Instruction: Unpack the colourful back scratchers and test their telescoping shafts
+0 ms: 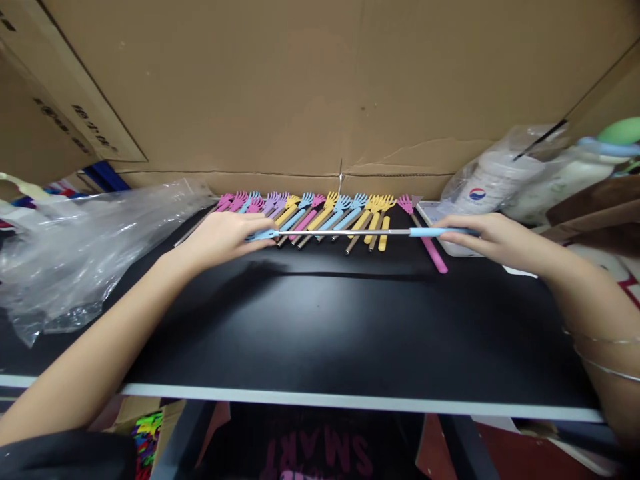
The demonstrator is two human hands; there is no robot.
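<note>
A blue telescopic back scratcher (345, 232) is stretched level between my two hands, its metal rod drawn out above the black table. My left hand (220, 239) grips its blue claw head, partly hidden by the fingers. At the other end my right hand (493, 239) is closed around the blue handle. Behind the rod lies a row of back scratchers in pink, purple, blue and yellow, among them a yellow back scratcher (330, 202). One pink back scratcher (434, 255) lies apart at the row's right end, passing under the blue handle.
Clear plastic bags (95, 247) lie on the left of the black table (320, 340). A bagged white cup (500, 180) and a bottle (575, 177) stand at the back right. Cardboard (320, 87) walls the rear. Below the table edge, a box (170, 417) holds colourful pieces.
</note>
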